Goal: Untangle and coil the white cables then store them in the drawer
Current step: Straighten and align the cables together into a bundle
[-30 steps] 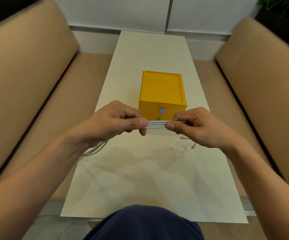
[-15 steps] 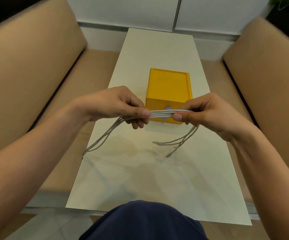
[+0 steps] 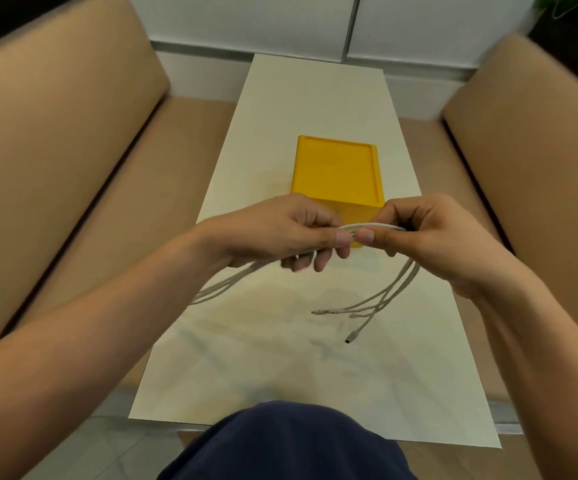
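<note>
Two bare hands are meeting at the centre of the frame, almost touching at the thumbs. The left hand [image 3: 280,233] is pinching a bundle of white cables [image 3: 374,226] between thumb and curled fingers. The right hand [image 3: 429,237] is clamping the same bundle just beside it, so only a short, straight run of cable is showing between them.

From the left hand, several strands are trailing down toward the lower left and out of sight behind the forearm. From the right hand, the loose ends [image 3: 377,303] are hanging and fanning over the pale table [image 3: 315,98], one ending in a small connector [image 3: 349,339].

Just behind the hands, a yellow drawer box [image 3: 339,171] is sitting on the table; its front is mostly hidden, and no drawer is showing pulled out.

The strands are lying side by side, so untangling looks largely done. No coil is showing yet, and storing the cables remains to be done.

Tan cushioned seats are flanking the table on both sides. No brand, label or writing is readable anywhere.
</note>
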`<move>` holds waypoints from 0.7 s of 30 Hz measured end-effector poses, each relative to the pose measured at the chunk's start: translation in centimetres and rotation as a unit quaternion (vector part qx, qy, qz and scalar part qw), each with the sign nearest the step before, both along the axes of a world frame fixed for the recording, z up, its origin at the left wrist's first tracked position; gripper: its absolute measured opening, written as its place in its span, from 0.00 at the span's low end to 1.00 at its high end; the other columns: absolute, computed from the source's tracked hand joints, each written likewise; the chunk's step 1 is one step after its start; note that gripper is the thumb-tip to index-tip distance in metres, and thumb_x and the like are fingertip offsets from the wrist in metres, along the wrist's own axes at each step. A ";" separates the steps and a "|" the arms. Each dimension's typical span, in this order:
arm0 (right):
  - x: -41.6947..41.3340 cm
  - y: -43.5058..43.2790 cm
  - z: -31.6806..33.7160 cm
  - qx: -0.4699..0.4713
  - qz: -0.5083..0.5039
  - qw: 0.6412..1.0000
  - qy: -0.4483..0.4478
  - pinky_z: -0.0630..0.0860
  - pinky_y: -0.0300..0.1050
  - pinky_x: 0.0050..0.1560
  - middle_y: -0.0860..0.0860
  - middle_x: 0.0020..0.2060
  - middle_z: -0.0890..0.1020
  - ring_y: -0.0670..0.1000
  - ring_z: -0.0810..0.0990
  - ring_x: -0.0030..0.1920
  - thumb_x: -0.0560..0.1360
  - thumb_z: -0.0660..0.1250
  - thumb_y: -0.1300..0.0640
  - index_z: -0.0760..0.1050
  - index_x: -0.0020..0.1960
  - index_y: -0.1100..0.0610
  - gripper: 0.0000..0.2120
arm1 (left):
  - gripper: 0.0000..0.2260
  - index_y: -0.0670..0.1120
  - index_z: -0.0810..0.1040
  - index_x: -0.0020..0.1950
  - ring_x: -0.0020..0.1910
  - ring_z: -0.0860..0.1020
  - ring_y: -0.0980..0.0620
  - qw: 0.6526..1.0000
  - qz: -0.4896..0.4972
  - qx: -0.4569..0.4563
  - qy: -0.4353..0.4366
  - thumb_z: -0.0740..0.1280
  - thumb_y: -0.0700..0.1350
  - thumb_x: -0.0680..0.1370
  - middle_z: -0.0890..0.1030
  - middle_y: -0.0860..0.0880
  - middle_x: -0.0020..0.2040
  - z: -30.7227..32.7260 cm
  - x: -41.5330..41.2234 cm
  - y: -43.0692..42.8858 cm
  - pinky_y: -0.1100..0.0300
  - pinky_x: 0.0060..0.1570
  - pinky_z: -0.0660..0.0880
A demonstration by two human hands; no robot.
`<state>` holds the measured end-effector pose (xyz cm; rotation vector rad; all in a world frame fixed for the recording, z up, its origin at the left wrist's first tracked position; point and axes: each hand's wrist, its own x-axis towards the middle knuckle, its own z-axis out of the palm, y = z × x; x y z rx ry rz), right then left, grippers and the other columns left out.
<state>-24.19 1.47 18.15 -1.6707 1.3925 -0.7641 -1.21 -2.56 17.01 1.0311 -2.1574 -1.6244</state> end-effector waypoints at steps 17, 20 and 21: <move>-0.1 1.8 0.4 0.032 0.038 0.995 -0.086 0.66 0.34 0.36 0.53 0.31 0.78 0.42 0.69 0.32 0.78 0.65 0.36 0.86 0.42 0.58 0.26 | 0.20 0.45 0.85 0.45 0.29 0.60 0.56 0.999 0.009 0.038 0.008 0.64 0.59 0.80 0.66 0.54 0.29 2.0 2.0 -0.3 0.64 0.29 0.58; 1.4 1.2 -1.2 -0.147 -0.109 0.973 0.142 0.60 0.36 0.28 0.40 0.20 0.72 0.44 0.69 0.23 0.84 0.60 0.42 0.76 0.27 0.54 0.30 | 0.17 0.44 0.83 0.40 0.29 0.61 0.56 1.000 0.001 0.003 0.017 0.65 0.54 0.81 0.66 0.55 0.28 2.4 1.8 0.5 0.65 0.29 0.58; 1.8 0.9 -1.9 -0.224 -0.157 0.942 0.193 0.56 0.40 0.27 0.44 0.20 0.70 0.47 0.67 0.22 0.85 0.60 0.46 0.68 0.24 0.53 0.31 | 0.17 0.44 0.82 0.40 0.29 0.62 0.56 1.000 0.000 -0.016 0.003 0.65 0.53 0.81 0.66 0.55 0.27 2.3 1.4 0.9 0.65 0.29 0.59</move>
